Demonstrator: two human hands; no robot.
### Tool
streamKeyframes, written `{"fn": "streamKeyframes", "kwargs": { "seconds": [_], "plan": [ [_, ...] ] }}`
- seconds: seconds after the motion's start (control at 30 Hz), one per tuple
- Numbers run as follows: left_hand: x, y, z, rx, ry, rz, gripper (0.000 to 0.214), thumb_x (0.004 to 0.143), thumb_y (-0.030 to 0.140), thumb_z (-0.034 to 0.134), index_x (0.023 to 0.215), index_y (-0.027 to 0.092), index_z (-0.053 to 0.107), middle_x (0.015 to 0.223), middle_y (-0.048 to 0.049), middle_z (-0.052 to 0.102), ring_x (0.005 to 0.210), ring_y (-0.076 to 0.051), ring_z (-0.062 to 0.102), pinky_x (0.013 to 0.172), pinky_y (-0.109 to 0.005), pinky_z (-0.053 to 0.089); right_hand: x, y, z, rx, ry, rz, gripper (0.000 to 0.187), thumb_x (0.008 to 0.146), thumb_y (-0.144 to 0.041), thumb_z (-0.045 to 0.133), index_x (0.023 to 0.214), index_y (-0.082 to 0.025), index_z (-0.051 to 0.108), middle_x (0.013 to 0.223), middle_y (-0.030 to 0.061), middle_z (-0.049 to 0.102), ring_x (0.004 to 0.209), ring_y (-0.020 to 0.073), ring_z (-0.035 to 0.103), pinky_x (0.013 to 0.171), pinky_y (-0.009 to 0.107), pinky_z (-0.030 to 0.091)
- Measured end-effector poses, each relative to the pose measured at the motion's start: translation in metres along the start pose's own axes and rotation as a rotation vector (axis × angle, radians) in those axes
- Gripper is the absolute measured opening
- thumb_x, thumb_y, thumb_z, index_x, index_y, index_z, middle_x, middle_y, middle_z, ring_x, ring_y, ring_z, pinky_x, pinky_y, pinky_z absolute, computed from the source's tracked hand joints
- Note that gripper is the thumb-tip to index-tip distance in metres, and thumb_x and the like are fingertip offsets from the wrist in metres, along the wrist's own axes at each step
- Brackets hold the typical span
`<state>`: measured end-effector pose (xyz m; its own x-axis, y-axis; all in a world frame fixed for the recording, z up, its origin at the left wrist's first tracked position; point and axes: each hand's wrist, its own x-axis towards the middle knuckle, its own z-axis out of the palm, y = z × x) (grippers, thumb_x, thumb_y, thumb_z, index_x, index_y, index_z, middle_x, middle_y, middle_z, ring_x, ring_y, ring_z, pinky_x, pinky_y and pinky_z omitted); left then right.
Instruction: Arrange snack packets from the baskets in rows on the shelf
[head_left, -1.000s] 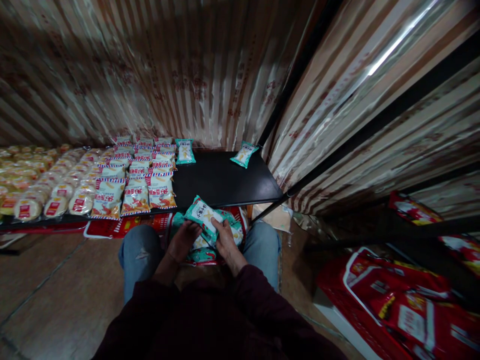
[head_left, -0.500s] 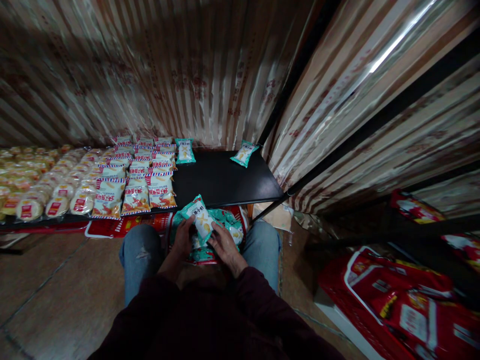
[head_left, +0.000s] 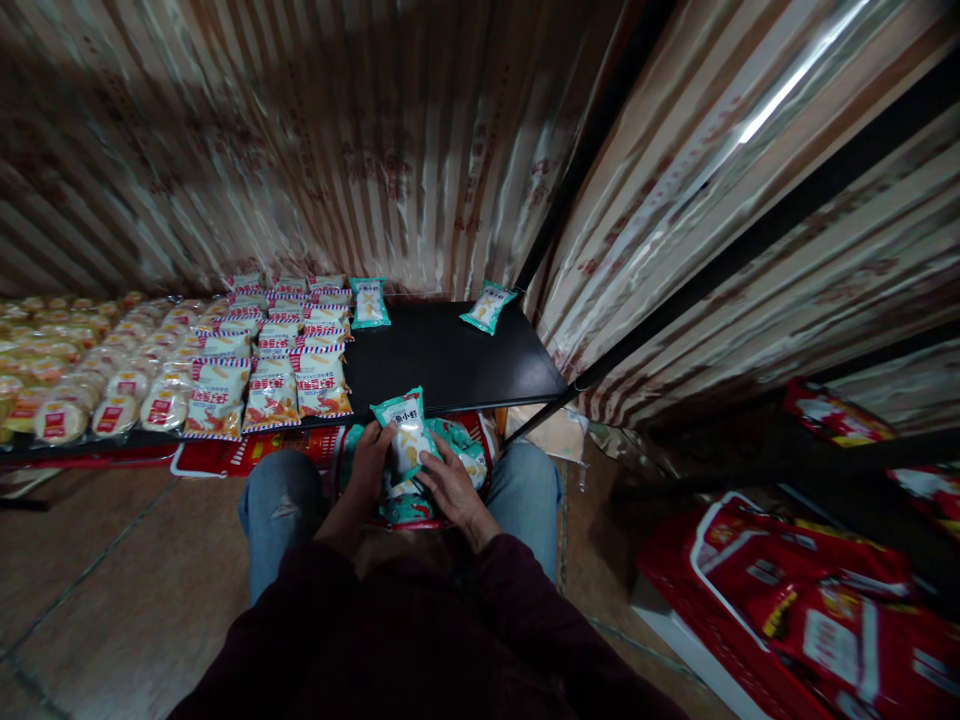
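Turned since 1 second ago, the teal snack packet [head_left: 406,432] now stands upright with its print facing the camera, where before it lay tilted across the fingers. The left hand [head_left: 370,462] grips its left edge, fingers closed around it. The right hand [head_left: 454,487] pinches the lower right corner with its fingertips.

Directly below the hands, between the knees, a red-sided container [head_left: 475,428] holds a loose heap of teal packets [head_left: 459,452]; what kind of container it is I cannot tell.

At 12 o'clock the black shelf [head_left: 450,362] has its front edge just beyond the held packet. Rows of striped snack packets [head_left: 294,350] fill it at 10 o'clock, with round cake packets [head_left: 90,370] further toward 9. The right half is bare, apart from 2 teal packets at the back: 1 at 12 o'clock [head_left: 370,301], 1 at 1 o'clock [head_left: 488,307]. Red bags [head_left: 795,610] lie at 4 o'clock.
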<state>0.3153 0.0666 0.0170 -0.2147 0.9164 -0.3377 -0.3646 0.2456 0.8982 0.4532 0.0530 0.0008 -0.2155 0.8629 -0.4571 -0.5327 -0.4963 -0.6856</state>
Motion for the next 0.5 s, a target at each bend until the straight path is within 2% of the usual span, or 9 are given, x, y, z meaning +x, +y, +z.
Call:
{"fn": "streamKeyframes", "kwargs": {
  "seconds": [0.17, 0.27, 0.4, 0.5],
  "plan": [
    [0.005, -0.002, 0.006, 0.087, 0.244, 0.106, 0.028, 0.065, 0.029, 0.07, 0.088, 0.019, 0.059, 0.081, -0.0011, 0.065, 0.081, -0.017, 0.061, 0.074, -0.026, 0.046, -0.001, 0.002, 0.005, -0.095, 0.053, -0.146, 0.066, 0.062, -0.029, 0.077, 0.123, -0.026, 0.054, 0.105, -0.0006, 0.069, 0.085, 0.0164, 0.065, 0.078, 0.029, 0.052],
    [0.007, -0.005, 0.006, 0.177, 0.324, 0.174, 0.02, 0.065, 0.027, 0.071, 0.08, 0.021, 0.059, 0.078, -0.0009, 0.063, 0.083, -0.018, 0.059, 0.077, -0.027, 0.046, -0.004, 0.003, 0.006, -0.171, 0.061, -0.218, 0.066, 0.064, -0.032, 0.075, 0.126, -0.026, 0.052, 0.107, 0.0002, 0.068, 0.089, 0.019, 0.065, 0.081, 0.033, 0.052],
    [0.002, -0.005, 0.007, 0.19, 0.264, 0.206, 0.01, 0.067, 0.026, 0.068, 0.073, 0.021, 0.061, 0.075, -0.0014, 0.062, 0.079, -0.018, 0.058, 0.073, -0.025, 0.044, -0.007, 0.0, 0.006, -0.38, 0.098, -0.319, 0.061, 0.068, -0.034, 0.072, 0.126, -0.026, 0.054, 0.117, 0.0008, 0.064, 0.102, 0.0217, 0.061, 0.09, 0.036, 0.049],
    [-0.006, -0.002, 0.01, 0.154, 0.167, 0.179, 0.009, 0.071, 0.029, 0.065, 0.075, 0.021, 0.065, 0.076, -0.0022, 0.063, 0.077, -0.018, 0.057, 0.07, -0.025, 0.044, -0.01, -0.003, 0.006, -0.6, 0.106, -0.457, 0.056, 0.074, -0.033, 0.067, 0.128, -0.026, 0.052, 0.129, 0.002, 0.056, 0.118, 0.023, 0.052, 0.104, 0.04, 0.039]
  ]
}}
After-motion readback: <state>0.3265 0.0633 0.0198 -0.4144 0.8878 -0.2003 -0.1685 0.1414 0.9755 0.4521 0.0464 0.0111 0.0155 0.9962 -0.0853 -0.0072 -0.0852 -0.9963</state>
